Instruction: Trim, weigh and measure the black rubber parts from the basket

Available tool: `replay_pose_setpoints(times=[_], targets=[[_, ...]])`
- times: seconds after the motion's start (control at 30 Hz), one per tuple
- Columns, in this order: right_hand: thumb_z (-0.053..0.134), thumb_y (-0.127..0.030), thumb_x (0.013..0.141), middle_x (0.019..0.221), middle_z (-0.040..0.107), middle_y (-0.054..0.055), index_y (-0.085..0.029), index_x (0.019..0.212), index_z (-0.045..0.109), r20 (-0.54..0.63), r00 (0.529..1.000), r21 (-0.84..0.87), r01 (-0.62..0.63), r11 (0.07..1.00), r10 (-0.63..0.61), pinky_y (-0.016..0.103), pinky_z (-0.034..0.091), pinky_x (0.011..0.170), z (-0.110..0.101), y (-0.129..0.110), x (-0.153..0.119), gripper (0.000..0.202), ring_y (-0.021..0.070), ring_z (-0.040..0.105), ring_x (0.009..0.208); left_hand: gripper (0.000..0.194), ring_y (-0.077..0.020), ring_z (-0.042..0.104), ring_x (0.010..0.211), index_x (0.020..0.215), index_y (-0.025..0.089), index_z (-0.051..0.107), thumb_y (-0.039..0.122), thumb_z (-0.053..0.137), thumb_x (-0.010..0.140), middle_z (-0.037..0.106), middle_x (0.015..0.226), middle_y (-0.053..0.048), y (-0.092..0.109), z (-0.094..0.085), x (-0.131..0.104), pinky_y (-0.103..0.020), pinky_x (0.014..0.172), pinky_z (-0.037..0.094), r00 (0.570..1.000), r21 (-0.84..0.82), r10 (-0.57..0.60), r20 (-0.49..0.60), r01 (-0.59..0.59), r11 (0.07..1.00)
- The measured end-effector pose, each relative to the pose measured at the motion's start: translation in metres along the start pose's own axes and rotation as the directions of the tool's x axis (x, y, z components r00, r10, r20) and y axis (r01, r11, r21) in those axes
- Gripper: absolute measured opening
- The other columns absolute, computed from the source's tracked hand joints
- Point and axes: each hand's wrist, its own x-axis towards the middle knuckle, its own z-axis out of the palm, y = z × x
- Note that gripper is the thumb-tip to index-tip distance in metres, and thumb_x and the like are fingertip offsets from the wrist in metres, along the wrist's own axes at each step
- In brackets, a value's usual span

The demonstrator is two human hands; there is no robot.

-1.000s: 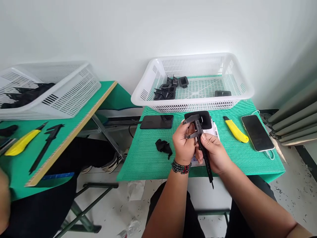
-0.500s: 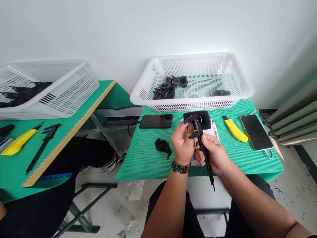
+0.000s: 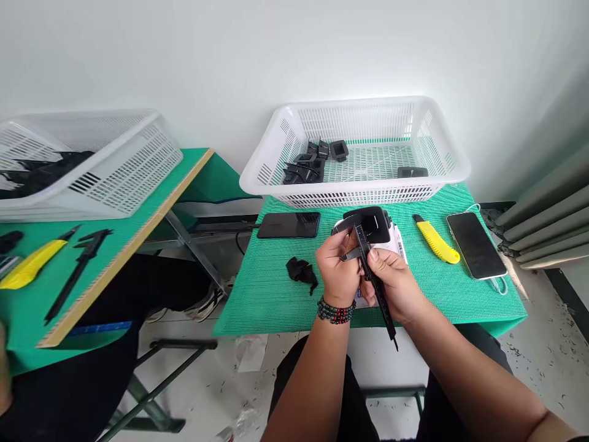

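Observation:
A black vernier caliper (image 3: 378, 288) slants between my hands, its jaws towards the far side and its thin depth rod hanging past the table's front edge. My left hand (image 3: 338, 270) is closed around the jaw end, a beaded bracelet on its wrist. My right hand (image 3: 398, 282) grips the beam, thumb on top near the slider. Just beyond the jaws is a black plastic part (image 3: 380, 222) with a hollow opening, above a white printed box or stack of paper (image 3: 399, 242). The caliper and my fingers hide some of the part.
A white basket (image 3: 354, 189) holding several black parts stands at the back. Around my hands lie a dark phone (image 3: 289, 224), a black scrap (image 3: 302, 274), a yellow utility knife (image 3: 437, 242) and a cabled phone (image 3: 477, 245). At left, a co-worker's hand (image 3: 3, 374) shows beside another table (image 3: 124, 239).
The caliper's jaw end has shifted slightly left and turned in my hands. More of the black part's opening shows. A co-worker's hand has come further into view at the left edge.

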Motion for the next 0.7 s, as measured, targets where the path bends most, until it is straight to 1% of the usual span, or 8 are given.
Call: replay_pose_setpoints(times=[0.17,0.3,0.43,0.5,0.53,0.57,0.63,0.7], targets=[[0.086,-0.072,0.073,0.043,0.059,-0.004,-0.018,0.07,0.062,-0.014,1.0,-0.016,0.026,1.0,-0.026,0.019,0.036,0.037,0.001,-0.003,0.0,0.059,0.0082,0.048,0.033,0.017,-0.0115,0.059,0.05,0.09,0.019,0.083,0.031,0.083,0.078,0.067,0.06,0.001,0.003,0.002,0.0,-0.021,0.048,0.047,1.0,0.019,0.03,-0.003,-0.03,0.999],[0.087,-0.07,0.073,0.042,0.059,-0.003,-0.018,0.069,0.061,-0.025,0.999,-0.003,0.032,0.999,-0.032,0.019,0.034,0.038,0.001,-0.004,0.0,0.058,0.0076,0.048,0.033,0.023,-0.0111,0.065,0.058,0.091,0.019,0.075,0.035,0.087,0.079,0.075,0.078,-0.001,0.005,0.003,0.001,-0.02,0.053,0.051,0.999,-0.024,0.037,0.01,-0.037,0.999],[0.087,-0.072,0.072,0.043,0.059,-0.003,-0.018,0.07,0.063,0.017,1.0,-0.014,-0.019,1.0,0.019,0.019,0.034,0.036,0.0,-0.001,0.0,0.059,0.0085,0.048,0.033,0.041,-0.0104,0.064,0.056,0.105,0.023,0.067,0.037,0.091,0.075,0.075,0.08,0.001,0.005,0.0,0.004,-0.02,0.054,0.051,0.995,-0.164,-0.092,0.041,0.098,0.982],[0.086,-0.072,0.073,0.043,0.059,-0.003,-0.018,0.07,0.063,0.033,0.999,-0.024,-0.022,0.999,0.022,0.02,0.035,0.037,0.0,0.001,0.0,0.059,0.0086,0.048,0.032,0.05,-0.0119,0.066,0.056,0.113,0.025,0.066,0.04,0.091,0.073,0.075,0.082,0.002,0.005,-0.002,0.006,-0.021,0.052,0.051,0.98,-0.243,-0.175,0.091,0.193,0.951],[0.085,-0.072,0.074,0.043,0.059,-0.003,-0.018,0.07,0.063,0.042,0.999,-0.026,-0.021,0.999,0.022,0.02,0.035,0.037,0.0,0.002,0.0,0.059,0.0085,0.048,0.032,0.05,-0.0134,0.067,0.058,0.112,0.025,0.068,0.042,0.091,0.071,0.075,0.081,0.001,0.006,-0.003,0.007,-0.023,0.053,0.052,0.968,-0.269,-0.217,0.125,0.244,0.932],[0.085,-0.071,0.075,0.043,0.059,-0.003,-0.018,0.07,0.063,0.053,0.998,-0.023,-0.021,1.0,0.022,0.02,0.036,0.037,0.001,0.003,0.0,0.058,0.0084,0.047,0.032,0.048,-0.0155,0.069,0.06,0.107,0.023,0.069,0.044,0.09,0.069,0.074,0.079,0.001,0.008,-0.004,0.008,-0.025,0.054,0.054,0.953,-0.281,-0.259,0.158,0.295,0.913],[0.085,-0.07,0.077,0.043,0.059,-0.004,-0.017,0.07,0.063,0.079,0.997,-0.004,-0.024,1.0,0.024,0.02,0.036,0.038,0.001,0.004,0.0,0.057,0.008,0.047,0.032,0.039,-0.0199,0.072,0.062,0.087,0.019,0.07,0.047,0.088,0.067,0.071,0.068,0.0,0.011,-0.004,0.008,-0.029,0.056,0.058,0.918,-0.271,-0.334,0.215,0.385,0.882],[0.085,-0.068,0.079,0.044,0.059,-0.004,-0.017,0.071,0.063,0.113,0.993,0.014,-0.038,0.999,0.036,0.02,0.037,0.039,0.001,0.004,-0.001,0.055,0.0082,0.049,0.032,0.039,-0.0227,0.074,0.064,0.073,0.018,0.067,0.052,0.087,0.067,0.067,0.06,-0.001,0.015,-0.004,0.007,-0.031,0.057,0.06,0.888,-0.239,-0.392,0.24,0.445,0.863]])
